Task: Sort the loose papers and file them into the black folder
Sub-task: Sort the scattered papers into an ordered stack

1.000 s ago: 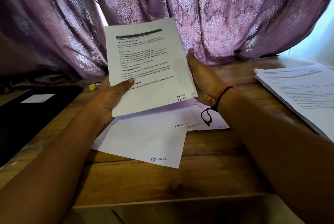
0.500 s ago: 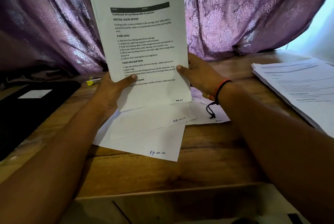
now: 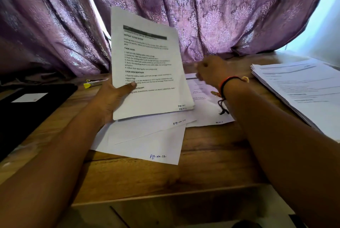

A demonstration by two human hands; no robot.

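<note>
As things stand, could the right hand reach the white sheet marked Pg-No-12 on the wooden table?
Probably yes: the right hand hangs free, and the white sheet marked Pg-No-12 lies with its lower part uncovered on the wooden table.

Left hand (image 3: 107,100) gripping, right hand (image 3: 211,73) curled, raised

The left hand (image 3: 108,99) grips the sheaf of white printed paper sheets (image 3: 149,73) at its lower left edge. Under the grip, loose white paper sheets (image 3: 147,141) overlap on the brown wooden table (image 3: 211,163). Left of the grip lies the flat black folder (image 3: 27,110), just behind it a small yellow-ended object (image 3: 92,83). To its right is the right hand (image 3: 211,71), and farther right a thick pile of white printed papers (image 3: 301,90)
</note>
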